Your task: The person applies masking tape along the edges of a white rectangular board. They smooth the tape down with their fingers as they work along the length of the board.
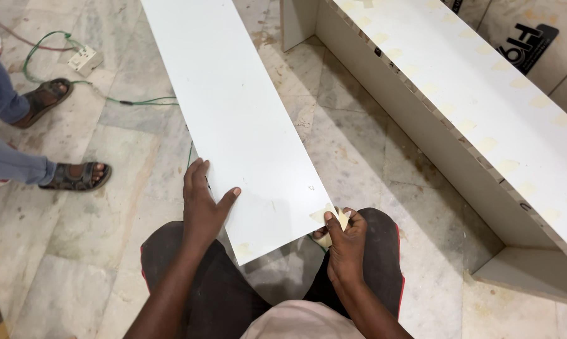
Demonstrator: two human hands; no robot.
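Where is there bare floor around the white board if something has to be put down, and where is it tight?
Bare marble floor lies between the white board and the long white cabinet. More lies left of the left hand, below the sandalled feet. It is tight at the near end: the right hand holds tape over the knees, and the green cable crosses upper left.

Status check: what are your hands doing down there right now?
Left hand flat on white board. Right hand pinching tape at board's corner. Another person's feet off left.
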